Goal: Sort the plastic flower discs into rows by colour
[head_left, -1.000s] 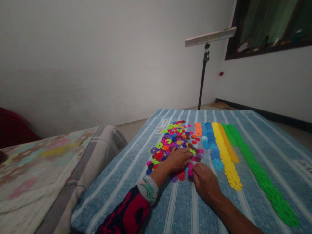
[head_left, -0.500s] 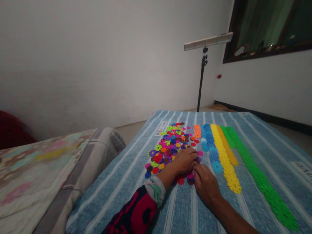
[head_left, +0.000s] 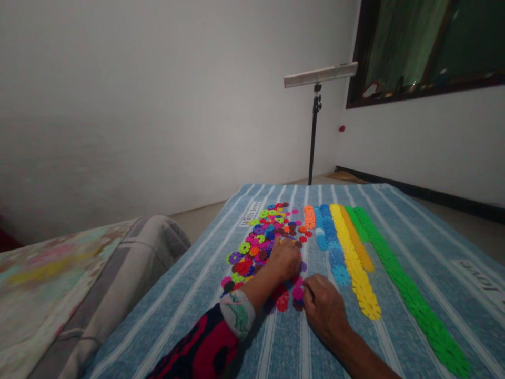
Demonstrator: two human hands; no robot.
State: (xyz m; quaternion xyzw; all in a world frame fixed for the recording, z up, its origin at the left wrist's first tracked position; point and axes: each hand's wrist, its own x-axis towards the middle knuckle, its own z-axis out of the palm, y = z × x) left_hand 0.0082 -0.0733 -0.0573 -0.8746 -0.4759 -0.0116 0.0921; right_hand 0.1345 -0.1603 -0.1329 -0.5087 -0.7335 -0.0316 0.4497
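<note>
A mixed pile of small plastic snowflake discs (head_left: 244, 247) in many colours lies on the striped blue cloth. My left hand (head_left: 284, 259) is over the pile's right side, its fingers curled down among the discs; whatever they pinch is hidden. Nearer to me, my right hand (head_left: 324, 308) rests at the pile's lower right edge, thumb and fingers drawn together beside some magenta discs (head_left: 298, 290). Nothing can be made out between its fingertips. To the right run overlapping rows of discs sorted by colour: orange (head_left: 310, 217), blue (head_left: 334, 247), yellow (head_left: 357, 268) and green (head_left: 414, 289).
The striped blue cloth (head_left: 177, 295) covers the surface under the discs. On the left stands another surface with a patterned cover (head_left: 71, 263). Behind, a black stand (head_left: 313, 131) carries a flat panel near the white wall, and a dark-framed window (head_left: 418, 52) is at upper right.
My hands were close together at the pile's right edge and are now apart. The left has moved left over the pile, and the right has stayed nearer me. The view has turned slightly right.
</note>
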